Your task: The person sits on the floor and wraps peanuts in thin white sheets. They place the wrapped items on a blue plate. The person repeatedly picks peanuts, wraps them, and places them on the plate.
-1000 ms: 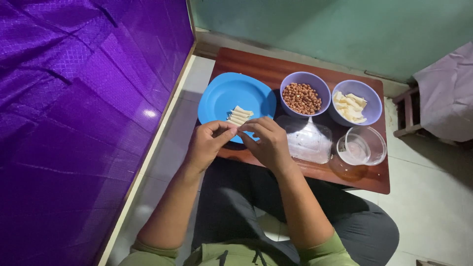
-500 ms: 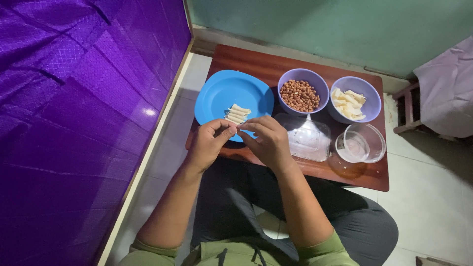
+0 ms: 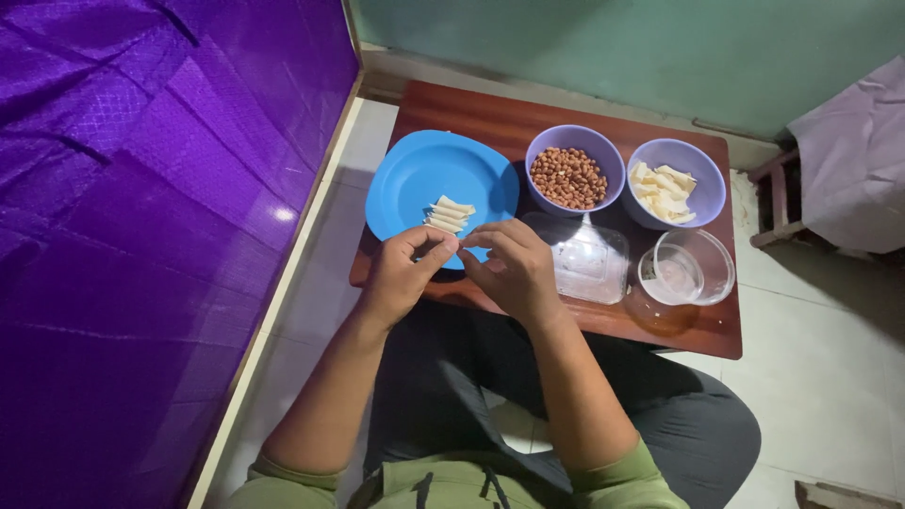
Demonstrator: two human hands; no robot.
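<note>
Left hand (image 3: 401, 273) and right hand (image 3: 514, 269) meet fingertip to fingertip, pinching something too small to identify, at near edge of blue plate (image 3: 415, 174) on worktop (image 3: 490, 113).

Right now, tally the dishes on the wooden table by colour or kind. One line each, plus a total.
Blue plate: 1
Purple bowls: 2, one with peanuts, one with pale wrapper pieces
Clear glass bowl: 1
Clear plastic container: 1
Total: 5

Both hands, left hand and right hand, meet at the plate's near edge, fingertips pinched together.
</note>
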